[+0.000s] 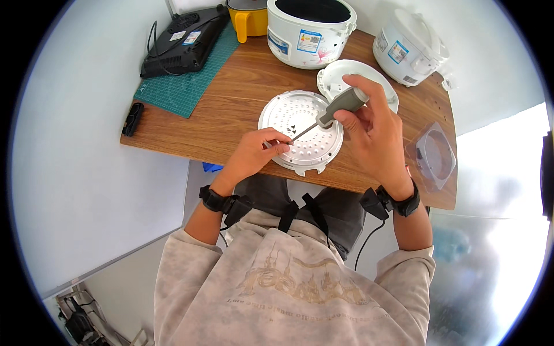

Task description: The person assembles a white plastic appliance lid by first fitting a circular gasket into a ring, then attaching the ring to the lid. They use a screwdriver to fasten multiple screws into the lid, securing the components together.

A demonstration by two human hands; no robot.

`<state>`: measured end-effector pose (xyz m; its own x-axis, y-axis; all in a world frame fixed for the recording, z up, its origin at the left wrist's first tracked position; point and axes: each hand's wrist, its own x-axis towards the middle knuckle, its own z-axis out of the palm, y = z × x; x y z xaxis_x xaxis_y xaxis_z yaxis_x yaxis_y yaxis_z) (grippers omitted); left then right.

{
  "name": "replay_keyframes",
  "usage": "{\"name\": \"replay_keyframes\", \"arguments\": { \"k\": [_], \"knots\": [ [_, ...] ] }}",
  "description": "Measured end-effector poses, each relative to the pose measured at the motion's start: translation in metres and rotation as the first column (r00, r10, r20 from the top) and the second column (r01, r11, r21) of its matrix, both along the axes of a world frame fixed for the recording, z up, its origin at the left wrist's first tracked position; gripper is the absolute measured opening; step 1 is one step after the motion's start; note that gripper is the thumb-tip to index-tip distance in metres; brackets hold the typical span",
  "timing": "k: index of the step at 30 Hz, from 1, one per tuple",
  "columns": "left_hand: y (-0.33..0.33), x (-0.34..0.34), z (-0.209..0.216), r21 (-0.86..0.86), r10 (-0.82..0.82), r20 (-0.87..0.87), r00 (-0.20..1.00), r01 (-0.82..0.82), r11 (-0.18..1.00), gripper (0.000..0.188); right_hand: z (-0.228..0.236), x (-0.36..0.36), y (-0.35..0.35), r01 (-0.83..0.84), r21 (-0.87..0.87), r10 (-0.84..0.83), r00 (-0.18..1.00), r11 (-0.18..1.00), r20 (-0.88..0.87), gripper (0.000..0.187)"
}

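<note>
A round, silvery-white perforated plate (306,124) lies at the table's near edge, with a few small dark bits, likely screws (292,129), near its middle. My right hand (378,130) grips the grey handle of a screwdriver (344,106), whose shaft slants down and left over the plate. My left hand (258,151) pinches at the screwdriver's tip, above the plate's left part; whatever sits between thumb and fingers is too small to make out.
Behind the plate lies a white round lid part (340,72). A lidless white rice cooker (309,34), a second cooker (407,49) and a yellow pot (249,22) stand at the back. A black appliance (187,43) rests on a green cutting mat (179,95); a clear plastic container (434,154) sits right.
</note>
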<state>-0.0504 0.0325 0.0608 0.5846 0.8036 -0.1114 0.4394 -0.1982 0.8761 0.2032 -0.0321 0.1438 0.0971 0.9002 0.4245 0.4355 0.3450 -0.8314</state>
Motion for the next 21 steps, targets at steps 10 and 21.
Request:
{"name": "replay_keyframes", "arguments": {
  "k": [10,21],
  "knots": [
    [0.0,0.002,-0.005,-0.163,0.122,0.109,0.987,-0.103,0.981,0.021,-0.001,0.004,-0.003,0.002,0.011,-0.001,0.996,1.0,-0.084,0.045],
    [-0.001,0.005,-0.002,-0.272,0.208,0.169,0.963,-0.157,0.949,0.021,0.001,0.008,-0.006,0.028,-0.056,-0.036,0.987,0.998,-0.157,0.041]
  ]
}}
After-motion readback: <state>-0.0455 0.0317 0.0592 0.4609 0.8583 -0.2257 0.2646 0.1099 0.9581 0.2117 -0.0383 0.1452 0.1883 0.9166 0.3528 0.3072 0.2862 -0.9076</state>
